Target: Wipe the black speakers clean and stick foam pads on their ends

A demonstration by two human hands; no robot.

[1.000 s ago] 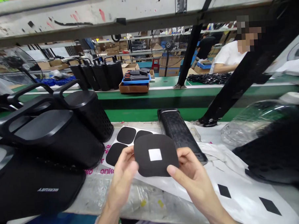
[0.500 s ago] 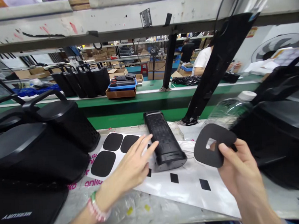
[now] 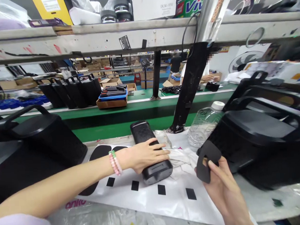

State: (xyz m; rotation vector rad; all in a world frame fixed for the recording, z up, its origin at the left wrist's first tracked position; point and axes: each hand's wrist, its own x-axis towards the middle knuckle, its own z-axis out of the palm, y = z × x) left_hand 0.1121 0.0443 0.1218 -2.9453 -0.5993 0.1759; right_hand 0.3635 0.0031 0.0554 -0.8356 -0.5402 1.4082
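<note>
Centre: my left hand (image 3: pixel 146 155) is lying spread on a black case (image 3: pixel 157 172), likely steadying it | lower right: my right hand (image 3: pixel 223 180) is pinching a pad (image 3: pixel 211 152)

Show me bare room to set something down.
Bare bench, right of the right hand, before the right-side black units; also the white sheet, between its black squares and near edge. Crowded: mid-bench, the left hand on a black case beside cloth.
</note>
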